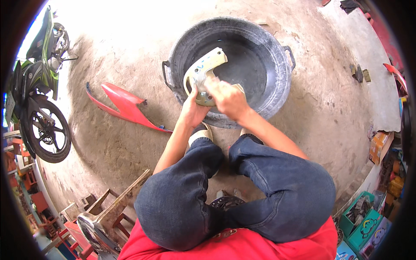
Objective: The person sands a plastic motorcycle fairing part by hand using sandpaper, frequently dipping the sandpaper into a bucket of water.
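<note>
A cream-coloured curved plastic panel [209, 62], with several holes and bluish and grey patches, is held tilted over the near left side of a large black tub [281, 78]. My left hand [196, 109] grips the panel's lower edge, with its thumb up along the near face. My right hand [230, 100] is closed, its fingers curled and pressed against the panel's face. Whatever may be under those fingers is hidden. The tub has a side handle at each end, and what looks like shallow water lies in its bottom.
A red fairing piece [125, 103] lies on the concrete floor [117, 151] left of the tub. A motorcycle [41, 99] stands at the far left. Wooden frames [115, 206] are at the lower left. A teal box [366, 225] of odds and ends and a cardboard box [380, 146] sit at the right.
</note>
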`<state>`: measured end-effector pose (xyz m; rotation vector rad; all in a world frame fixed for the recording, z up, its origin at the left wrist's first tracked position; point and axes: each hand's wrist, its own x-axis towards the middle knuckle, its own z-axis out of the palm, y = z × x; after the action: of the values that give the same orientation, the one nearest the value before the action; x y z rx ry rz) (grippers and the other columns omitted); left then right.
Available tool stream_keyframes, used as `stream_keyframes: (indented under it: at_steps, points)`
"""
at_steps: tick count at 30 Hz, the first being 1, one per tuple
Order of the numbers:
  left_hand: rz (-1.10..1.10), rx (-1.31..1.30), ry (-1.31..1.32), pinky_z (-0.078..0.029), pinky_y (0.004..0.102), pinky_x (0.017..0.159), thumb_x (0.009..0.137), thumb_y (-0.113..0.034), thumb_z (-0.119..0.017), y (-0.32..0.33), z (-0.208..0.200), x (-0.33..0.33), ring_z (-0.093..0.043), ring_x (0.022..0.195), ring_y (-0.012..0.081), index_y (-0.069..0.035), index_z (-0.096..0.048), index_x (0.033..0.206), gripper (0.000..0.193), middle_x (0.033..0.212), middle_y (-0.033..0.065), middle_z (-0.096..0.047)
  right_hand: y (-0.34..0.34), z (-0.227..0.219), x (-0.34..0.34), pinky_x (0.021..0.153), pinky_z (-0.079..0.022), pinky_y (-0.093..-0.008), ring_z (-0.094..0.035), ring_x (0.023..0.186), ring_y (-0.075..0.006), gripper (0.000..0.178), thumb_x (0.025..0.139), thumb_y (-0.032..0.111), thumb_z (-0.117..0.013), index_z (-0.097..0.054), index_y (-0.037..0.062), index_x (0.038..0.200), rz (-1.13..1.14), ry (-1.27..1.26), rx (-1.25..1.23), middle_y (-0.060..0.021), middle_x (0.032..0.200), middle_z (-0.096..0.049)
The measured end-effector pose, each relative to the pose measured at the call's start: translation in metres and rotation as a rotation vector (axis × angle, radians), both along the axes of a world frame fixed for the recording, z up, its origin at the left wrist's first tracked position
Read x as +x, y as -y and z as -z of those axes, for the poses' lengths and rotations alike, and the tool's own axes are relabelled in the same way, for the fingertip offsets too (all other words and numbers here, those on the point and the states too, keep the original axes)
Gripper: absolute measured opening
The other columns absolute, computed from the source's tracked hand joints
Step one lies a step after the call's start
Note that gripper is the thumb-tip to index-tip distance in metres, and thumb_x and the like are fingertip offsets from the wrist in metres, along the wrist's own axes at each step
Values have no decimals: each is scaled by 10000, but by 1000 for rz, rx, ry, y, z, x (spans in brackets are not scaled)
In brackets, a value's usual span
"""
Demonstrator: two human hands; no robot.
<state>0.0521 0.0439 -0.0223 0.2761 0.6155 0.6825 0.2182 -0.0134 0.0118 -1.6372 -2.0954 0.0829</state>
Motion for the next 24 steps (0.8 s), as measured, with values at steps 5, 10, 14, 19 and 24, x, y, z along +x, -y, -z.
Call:
stream_keyframes:
  at_steps: [5,10,14,19,24]
  points:
    - [-22,10,-4,-364,519,1216,1120,-461,-435,4,-6,4,-470,1446,295,-66,-390,1574,603,1570,131,-496,-3,14,-3,953,-586,-433,-716,1136,-345,436,930,96,-603,-643,9,1355,25,-54,209,-200,1318,-700]
    - [15,38,55,-404,473,1192,1127,-447,-426,0,-7,6,-534,1386,266,-70,-424,1548,565,1532,103,-538,-13,12,10,978,-575,-449,-712,1135,-369,392,984,155,-567,-632,-41,1318,118,-134,-22,-246,1323,-686]
    - [4,13,23,-422,464,1177,1125,-451,-434,7,-3,1,-562,1356,271,-77,-428,1546,563,1504,113,-562,7,16,7,1016,-558,-439,-701,1176,-367,395,1013,155,-554,-614,-59,1341,96,-57,69,-271,1336,-671]
    - [59,58,26,-376,499,1210,1126,-460,-413,5,-1,2,-495,1433,286,-73,-389,1578,596,1580,114,-496,18,17,2,1036,-547,-438,-685,1211,-382,415,1021,170,-536,-605,-64,1356,13,-13,167,-266,1350,-666]
    - [68,73,54,-347,508,1229,1122,-460,-426,5,5,14,-465,1457,292,-68,-383,1581,605,1596,118,-476,-1,27,28,1027,-554,-438,-673,1237,-359,464,929,143,-569,-628,-44,1349,168,-112,65,-239,1365,-664]
